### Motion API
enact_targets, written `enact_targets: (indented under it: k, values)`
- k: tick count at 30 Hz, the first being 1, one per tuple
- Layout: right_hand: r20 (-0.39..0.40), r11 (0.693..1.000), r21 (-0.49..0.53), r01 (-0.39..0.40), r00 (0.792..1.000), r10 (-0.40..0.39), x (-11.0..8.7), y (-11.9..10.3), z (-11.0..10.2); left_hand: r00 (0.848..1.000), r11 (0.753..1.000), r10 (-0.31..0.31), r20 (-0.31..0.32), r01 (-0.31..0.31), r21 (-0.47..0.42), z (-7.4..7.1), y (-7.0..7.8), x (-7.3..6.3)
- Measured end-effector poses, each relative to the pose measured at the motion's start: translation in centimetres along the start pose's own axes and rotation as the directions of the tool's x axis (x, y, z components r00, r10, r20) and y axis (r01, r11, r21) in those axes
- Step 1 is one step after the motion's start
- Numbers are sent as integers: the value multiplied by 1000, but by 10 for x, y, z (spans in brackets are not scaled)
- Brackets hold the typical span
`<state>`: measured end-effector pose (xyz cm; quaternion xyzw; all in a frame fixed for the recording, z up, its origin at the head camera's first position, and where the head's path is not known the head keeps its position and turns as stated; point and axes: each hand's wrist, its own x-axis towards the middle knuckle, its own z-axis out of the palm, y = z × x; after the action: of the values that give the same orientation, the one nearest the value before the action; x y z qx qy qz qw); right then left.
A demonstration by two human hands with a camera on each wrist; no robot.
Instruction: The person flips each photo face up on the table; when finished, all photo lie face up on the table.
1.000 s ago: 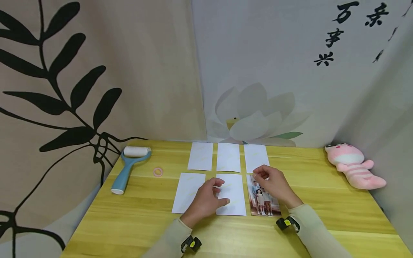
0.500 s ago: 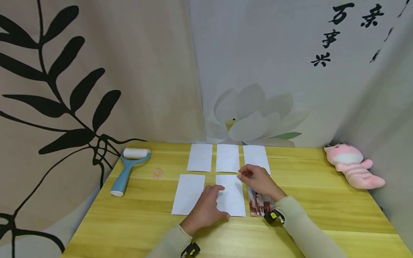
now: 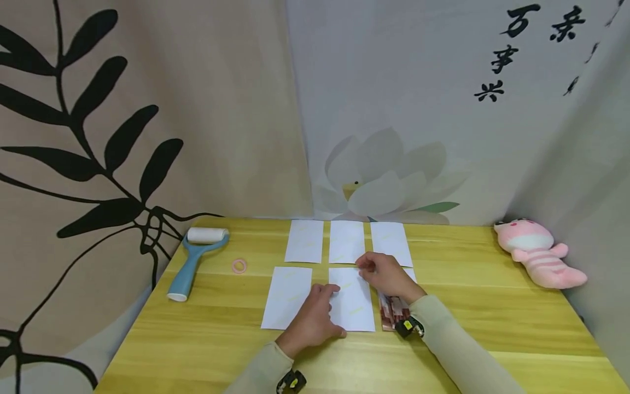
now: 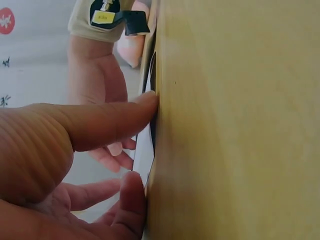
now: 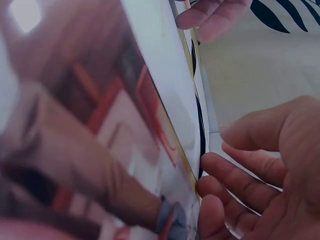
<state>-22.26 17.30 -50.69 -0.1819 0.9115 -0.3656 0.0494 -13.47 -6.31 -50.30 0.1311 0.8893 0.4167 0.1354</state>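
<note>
My left hand (image 3: 315,316) lies at the left side of the front middle white card (image 3: 353,306), thumb at its near edge and fingertips along its left side. In the left wrist view that thumb (image 4: 115,120) is straight and the card's edge bows slightly. My right hand (image 3: 386,274) has its fingertips at this card's far right corner. In the right wrist view, its thumb (image 5: 255,131) stands apart from the fingers (image 5: 235,182). Under the right wrist lies a face-up photo (image 3: 392,313) of people, partly hidden by the hand.
Another white card (image 3: 285,295) lies at front left. Behind stand a row of three white cards, including the middle one (image 3: 346,241). A blue-handled lint roller (image 3: 189,268) and pink ring (image 3: 239,266) are left; a pink plush toy (image 3: 541,254) is right.
My right hand has moved left from above the photo to the middle card's far right corner. The left hand has shifted slightly down, its thumb now at the card's near edge.
</note>
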Motion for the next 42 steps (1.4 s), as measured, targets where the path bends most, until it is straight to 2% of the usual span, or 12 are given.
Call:
enact_targets:
  k: [7, 16, 21, 26, 30, 34, 36, 38, 42]
  values:
    - [-5, 1000, -11, -11, 1000, 11, -1, -1, 1, 1000, 1000, 23, -1, -23, 10, 0, -3, 1]
    - [-23, 1000, 9, -1, 1000, 1, -1, 0, 3, 1000, 1000, 21, 6, -21, 17, 1, -6, 4]
    - [-49, 997, 67, -24, 998, 27, -1, -2, 1, 1000, 1000, 11, 9, -11, 29, 2, -4, 3]
    - [-58, 982, 179, -58, 996, 69, -2, -2, -1, 1000, 1000, 7, -5, -7, 24, 3, -3, 0]
    - [-41, 940, 320, -121, 989, 141, -7, -3, -3, 1000, 1000, 1, -9, -1, 15, 2, -2, 0]
    - [23, 857, 462, -226, 970, 243, -15, -5, -6, 1000, 1000, -11, -6, 11, 7, 1, -2, 2]
    - [59, 829, 496, -259, 962, 265, -18, -6, -7, 1000, 1000, -11, -8, 11, 7, 0, -3, 3]
    - [90, 809, 519, -277, 959, 270, -21, -8, -8, 1000, 1000, -12, -10, 13, 8, 0, -4, 3]
    - [107, 803, 529, -275, 960, 258, -24, -12, -9, 1000, 1000, -7, -16, 7, 6, -1, -6, 4]
